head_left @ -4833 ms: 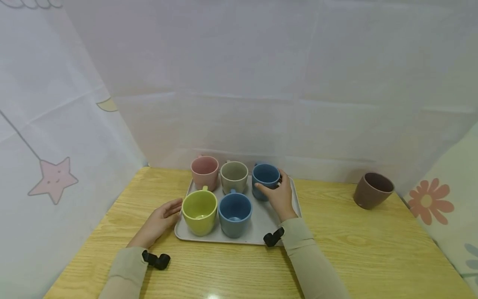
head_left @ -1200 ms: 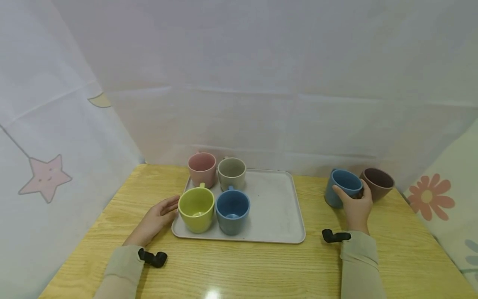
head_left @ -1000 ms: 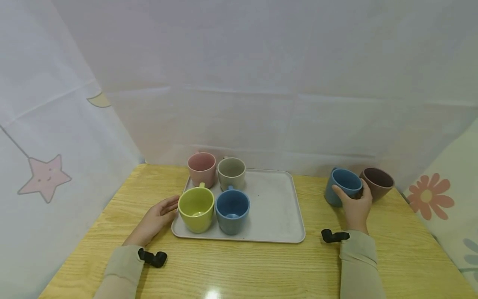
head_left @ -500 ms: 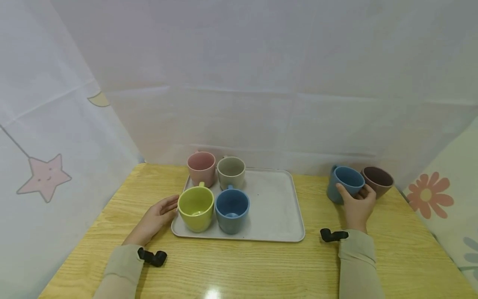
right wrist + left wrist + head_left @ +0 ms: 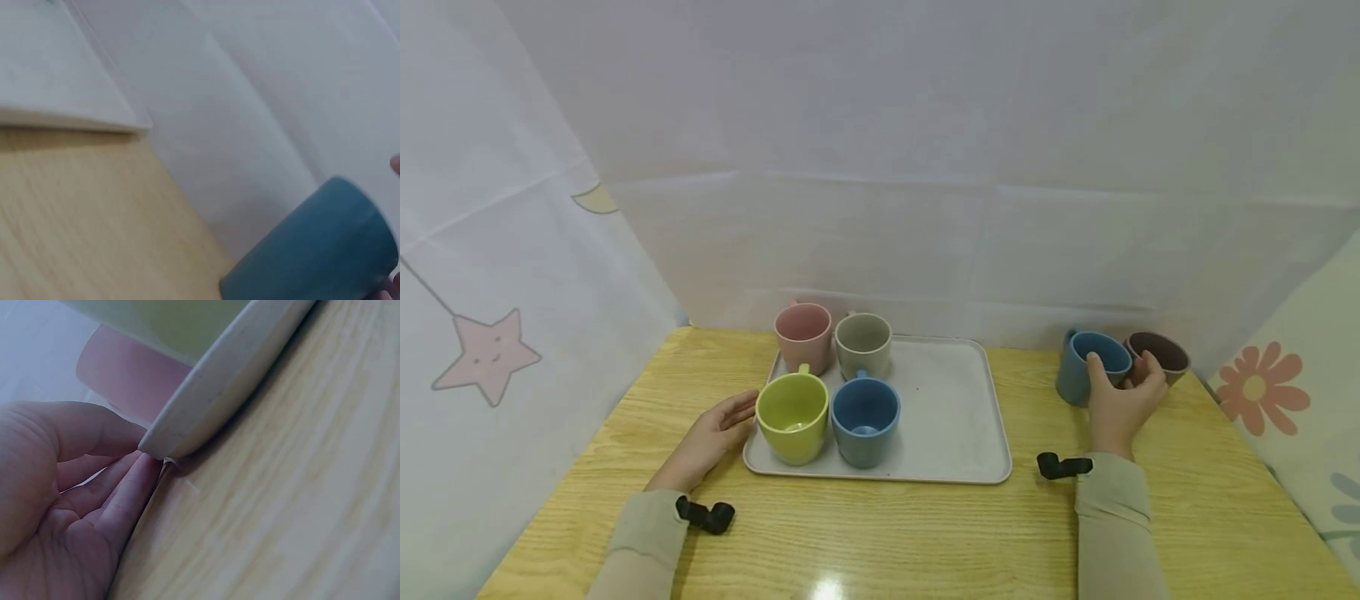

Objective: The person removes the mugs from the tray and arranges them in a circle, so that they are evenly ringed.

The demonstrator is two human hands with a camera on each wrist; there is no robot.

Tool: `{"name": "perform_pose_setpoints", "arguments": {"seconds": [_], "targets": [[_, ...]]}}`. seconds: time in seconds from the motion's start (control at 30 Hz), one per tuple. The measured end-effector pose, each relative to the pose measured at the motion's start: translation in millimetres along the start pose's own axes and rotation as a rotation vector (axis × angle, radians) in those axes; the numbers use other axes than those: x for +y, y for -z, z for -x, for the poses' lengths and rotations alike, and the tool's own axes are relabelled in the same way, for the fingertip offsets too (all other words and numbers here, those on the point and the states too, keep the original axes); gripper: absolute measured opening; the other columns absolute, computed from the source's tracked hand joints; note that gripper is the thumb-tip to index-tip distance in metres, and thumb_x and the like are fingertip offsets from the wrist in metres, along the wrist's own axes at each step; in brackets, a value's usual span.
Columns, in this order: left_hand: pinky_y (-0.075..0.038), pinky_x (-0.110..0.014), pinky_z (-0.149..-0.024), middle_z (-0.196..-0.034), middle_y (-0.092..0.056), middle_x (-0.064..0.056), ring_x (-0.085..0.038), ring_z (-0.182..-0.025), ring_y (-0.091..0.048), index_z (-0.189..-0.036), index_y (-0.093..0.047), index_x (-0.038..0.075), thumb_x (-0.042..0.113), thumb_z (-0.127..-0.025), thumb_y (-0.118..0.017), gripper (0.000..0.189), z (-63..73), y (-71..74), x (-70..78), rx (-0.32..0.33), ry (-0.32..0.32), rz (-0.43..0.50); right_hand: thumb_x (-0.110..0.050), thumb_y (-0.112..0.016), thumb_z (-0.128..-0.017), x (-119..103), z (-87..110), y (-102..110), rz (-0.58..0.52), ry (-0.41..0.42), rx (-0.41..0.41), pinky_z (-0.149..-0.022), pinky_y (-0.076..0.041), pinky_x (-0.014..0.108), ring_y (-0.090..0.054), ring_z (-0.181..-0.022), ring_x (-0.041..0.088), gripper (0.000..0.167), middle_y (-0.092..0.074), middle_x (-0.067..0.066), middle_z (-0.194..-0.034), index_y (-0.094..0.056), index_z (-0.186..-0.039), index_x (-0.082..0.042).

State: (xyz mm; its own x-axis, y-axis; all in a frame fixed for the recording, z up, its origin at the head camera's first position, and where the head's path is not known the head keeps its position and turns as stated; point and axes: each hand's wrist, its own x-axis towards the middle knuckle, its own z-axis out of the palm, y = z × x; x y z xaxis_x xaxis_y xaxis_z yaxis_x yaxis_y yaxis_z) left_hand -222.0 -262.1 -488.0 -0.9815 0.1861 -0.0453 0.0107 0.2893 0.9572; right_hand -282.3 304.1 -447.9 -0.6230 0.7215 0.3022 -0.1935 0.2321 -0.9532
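Observation:
In the head view my right hand (image 5: 1123, 408) is loosely spread at the near side of a blue mug (image 5: 1073, 385), which stands upright on the table. The right wrist view shows one fingertip (image 5: 395, 164) apart from this teal-looking mug (image 5: 312, 244); other fingertips are near its rim, largely cut off. Fingers extended, my left hand (image 5: 711, 442) touches the left edge of a pale tray (image 5: 955, 417). In the left wrist view its fingertips meet the tray's edge (image 5: 206, 400). A yellow-green mug (image 5: 793, 429) stands on the tray closest to that hand.
Also on the tray are another blue mug (image 5: 865, 433), a pink mug (image 5: 805, 337) and a grey mug (image 5: 863, 346). A brown cup (image 5: 1161, 354) stands just right of the blue mug beside my right hand. A white cloth (image 5: 865, 167) hangs behind the wooden table (image 5: 887, 542).
My right hand carried the blue mug from the tray's back right to the table beside the brown cup. Its fingers have since loosened and risen from the mug. My left hand stayed at the tray.

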Motion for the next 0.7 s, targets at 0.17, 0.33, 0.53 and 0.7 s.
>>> {"name": "perform_pose_setpoints", "arguments": {"seconds": [0.17,0.33,0.53,0.7], "targets": [[-0.041,-0.009,-0.096,-0.154,-0.041,-0.025,-0.037,-0.144,-0.037,-0.159,-0.028,0.001,0.016,-0.106,-0.057,0.062,-0.8,-0.4,-0.6,0.0,0.0,0.008,-0.014,-0.073,-0.091,-18.4,9.6,-11.5,0.049,0.068,0.028,-0.108,-0.037,0.031,-0.045,-0.125,0.024,0.053,-0.046,0.008,-0.13,-0.052,-0.137,0.0],[-0.041,-0.009,-0.096,-0.155,-0.041,-0.024,-0.037,-0.144,-0.037,-0.159,-0.029,0.002,0.017,-0.105,-0.058,0.062,-1.2,-0.7,-2.3,-0.002,0.003,0.012,-0.007,-0.066,-0.092,-35.1,27.9,-27.3,0.093,0.128,-0.059,-0.11,-0.037,0.045,-0.047,-0.126,0.033,0.039,-0.051,0.019,-0.13,-0.058,-0.129,0.006],[-0.04,-0.009,-0.096,-0.155,-0.041,-0.024,-0.036,-0.144,-0.037,-0.159,-0.029,0.002,0.018,-0.105,-0.058,0.063,-1.1,-0.4,-2.5,-0.003,0.008,0.003,0.0,-0.061,-0.093,-54.2,56.3,-45.8,-0.01,0.207,-0.256,-0.105,-0.048,0.042,-0.055,-0.117,0.029,0.031,-0.053,0.019,-0.123,-0.062,-0.123,0.008],[-0.04,-0.008,-0.096,-0.155,-0.041,-0.023,-0.036,-0.144,-0.037,-0.159,-0.029,0.003,0.019,-0.106,-0.058,0.063,-1.3,0.4,-1.6,0.001,0.014,-0.002,0.007,-0.064,-0.092,-68.7,84.5,-60.5,-0.159,0.276,-0.481,-0.096,-0.053,0.029,-0.058,-0.112,0.027,0.03,-0.059,0.02,-0.121,-0.062,-0.122,0.01]]}}
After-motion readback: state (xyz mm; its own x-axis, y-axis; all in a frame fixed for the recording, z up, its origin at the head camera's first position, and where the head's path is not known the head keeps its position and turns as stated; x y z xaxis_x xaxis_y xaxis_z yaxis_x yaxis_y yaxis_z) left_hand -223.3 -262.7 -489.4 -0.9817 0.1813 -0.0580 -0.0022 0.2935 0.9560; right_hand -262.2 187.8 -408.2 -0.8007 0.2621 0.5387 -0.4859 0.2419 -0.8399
